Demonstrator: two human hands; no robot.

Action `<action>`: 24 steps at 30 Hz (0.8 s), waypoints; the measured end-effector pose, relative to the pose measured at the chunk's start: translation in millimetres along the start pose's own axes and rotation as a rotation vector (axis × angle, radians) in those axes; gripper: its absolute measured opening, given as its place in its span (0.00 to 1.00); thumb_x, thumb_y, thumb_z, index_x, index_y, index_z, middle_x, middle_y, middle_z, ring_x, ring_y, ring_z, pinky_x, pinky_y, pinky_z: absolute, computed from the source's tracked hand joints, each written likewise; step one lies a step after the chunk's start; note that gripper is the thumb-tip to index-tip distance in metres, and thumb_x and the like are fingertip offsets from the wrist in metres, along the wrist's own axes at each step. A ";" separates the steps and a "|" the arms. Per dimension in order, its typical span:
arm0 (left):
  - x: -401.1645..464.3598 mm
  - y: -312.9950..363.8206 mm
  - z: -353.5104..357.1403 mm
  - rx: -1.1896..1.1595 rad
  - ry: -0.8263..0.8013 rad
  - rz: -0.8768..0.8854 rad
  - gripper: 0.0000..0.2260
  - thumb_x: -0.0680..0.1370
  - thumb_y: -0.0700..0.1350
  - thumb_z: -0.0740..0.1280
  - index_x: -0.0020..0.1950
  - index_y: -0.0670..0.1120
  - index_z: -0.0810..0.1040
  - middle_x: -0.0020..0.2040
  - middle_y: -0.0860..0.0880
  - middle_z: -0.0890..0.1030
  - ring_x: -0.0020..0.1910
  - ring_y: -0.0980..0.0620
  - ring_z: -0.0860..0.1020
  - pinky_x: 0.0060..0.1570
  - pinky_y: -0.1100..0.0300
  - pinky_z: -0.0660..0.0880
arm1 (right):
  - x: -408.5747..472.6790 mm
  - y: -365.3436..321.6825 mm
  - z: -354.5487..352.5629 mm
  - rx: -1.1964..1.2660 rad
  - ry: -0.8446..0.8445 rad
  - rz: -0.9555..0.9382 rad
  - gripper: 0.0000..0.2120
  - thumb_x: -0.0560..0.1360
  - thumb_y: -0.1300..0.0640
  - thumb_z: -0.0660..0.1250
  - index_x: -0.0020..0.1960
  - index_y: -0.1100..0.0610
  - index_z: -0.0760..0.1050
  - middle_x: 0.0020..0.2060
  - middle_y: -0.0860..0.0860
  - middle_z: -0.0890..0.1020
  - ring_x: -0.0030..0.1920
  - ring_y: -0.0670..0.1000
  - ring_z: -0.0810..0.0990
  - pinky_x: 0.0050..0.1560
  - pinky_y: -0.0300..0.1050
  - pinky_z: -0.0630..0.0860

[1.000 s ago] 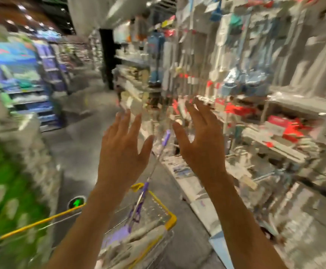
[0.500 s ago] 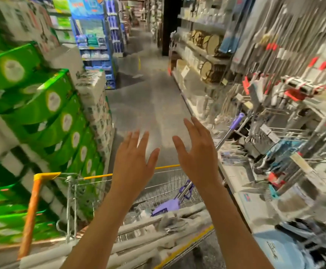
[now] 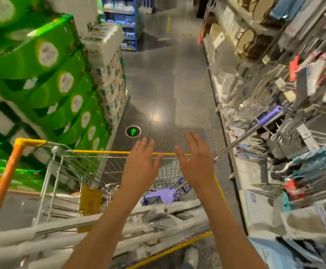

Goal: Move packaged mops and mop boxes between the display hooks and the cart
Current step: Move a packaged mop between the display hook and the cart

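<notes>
Two hands, left (image 3: 138, 169) and right (image 3: 194, 164), spread flat, empty, over cart (image 3: 100, 151). Purple mop (image 3: 235, 141) inside, handle jutting past rim. Probably light, stiff, top-heavy; best gripped mid-shaft.

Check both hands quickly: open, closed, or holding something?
Left hand: open, fingers straight, holding nothing.
Right hand: open, fingers straight, holding nothing.

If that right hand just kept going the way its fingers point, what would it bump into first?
Probably nothing soon. The right hand is open above the cart, fingers aimed up the aisle past its yellow front rim. Beyond lies bare floor. The purple-handled mop slants off to its right, seemingly outside that line, though depth is unclear.
</notes>
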State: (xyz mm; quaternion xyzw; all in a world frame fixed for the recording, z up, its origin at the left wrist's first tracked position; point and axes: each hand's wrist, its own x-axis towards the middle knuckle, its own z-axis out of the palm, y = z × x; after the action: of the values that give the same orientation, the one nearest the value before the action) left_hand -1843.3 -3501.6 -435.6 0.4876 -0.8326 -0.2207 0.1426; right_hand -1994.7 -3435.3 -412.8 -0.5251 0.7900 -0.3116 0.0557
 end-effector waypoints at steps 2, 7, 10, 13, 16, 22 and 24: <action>8.4 7.0 18.4 -0.008 -0.007 -0.048 0.28 0.84 0.57 0.56 0.81 0.44 0.61 0.81 0.42 0.58 0.81 0.44 0.55 0.77 0.53 0.51 | 9.3 21.5 5.3 0.015 -0.041 -0.012 0.26 0.80 0.50 0.67 0.74 0.62 0.69 0.74 0.59 0.70 0.73 0.59 0.68 0.73 0.54 0.65; 29.8 32.3 90.8 -0.196 -0.045 -0.287 0.26 0.85 0.56 0.56 0.80 0.45 0.63 0.80 0.45 0.62 0.80 0.47 0.58 0.76 0.51 0.56 | 41.1 101.4 25.6 -0.009 -0.250 -0.068 0.27 0.81 0.46 0.64 0.76 0.58 0.68 0.75 0.56 0.69 0.75 0.56 0.66 0.74 0.49 0.61; 34.6 39.3 135.1 -0.466 -0.036 -0.524 0.22 0.85 0.55 0.57 0.74 0.45 0.71 0.73 0.48 0.73 0.72 0.47 0.69 0.71 0.57 0.65 | 51.2 142.9 43.9 -0.017 -0.379 -0.094 0.28 0.82 0.45 0.63 0.76 0.58 0.67 0.76 0.55 0.68 0.76 0.54 0.65 0.75 0.48 0.60; 39.4 38.4 179.1 -0.705 -0.038 -0.763 0.17 0.86 0.54 0.56 0.70 0.47 0.74 0.65 0.51 0.77 0.63 0.50 0.73 0.60 0.64 0.68 | 58.4 179.4 64.7 -0.036 -0.521 -0.090 0.28 0.82 0.45 0.62 0.77 0.57 0.66 0.76 0.54 0.68 0.76 0.53 0.64 0.75 0.47 0.58; 47.8 36.3 218.3 -0.951 -0.023 -1.062 0.25 0.85 0.58 0.54 0.74 0.43 0.71 0.70 0.43 0.75 0.68 0.43 0.74 0.70 0.47 0.68 | 65.2 210.6 89.7 -0.063 -0.634 -0.077 0.27 0.82 0.44 0.61 0.77 0.56 0.66 0.74 0.54 0.70 0.75 0.54 0.66 0.74 0.49 0.61; 58.2 32.4 292.9 -1.549 0.087 -1.478 0.18 0.84 0.57 0.58 0.51 0.42 0.72 0.40 0.45 0.70 0.36 0.48 0.70 0.38 0.58 0.70 | 73.7 258.5 151.1 -0.209 -0.861 -0.111 0.26 0.83 0.43 0.60 0.76 0.56 0.67 0.68 0.57 0.77 0.68 0.59 0.73 0.67 0.54 0.70; 61.6 32.1 311.4 -1.696 0.070 -1.535 0.23 0.84 0.59 0.57 0.63 0.38 0.71 0.56 0.36 0.74 0.53 0.40 0.76 0.53 0.51 0.74 | 75.4 269.1 169.0 -0.285 -0.939 -0.153 0.24 0.83 0.43 0.59 0.73 0.56 0.70 0.63 0.58 0.80 0.64 0.60 0.76 0.60 0.53 0.73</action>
State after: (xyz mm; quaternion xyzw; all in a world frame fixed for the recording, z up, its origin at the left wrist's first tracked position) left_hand -2038.0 -3470.7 -686.4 0.6202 0.1061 -0.7264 0.2765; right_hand -2171.8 -3505.3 -678.1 -0.6677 0.6735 0.0664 0.3099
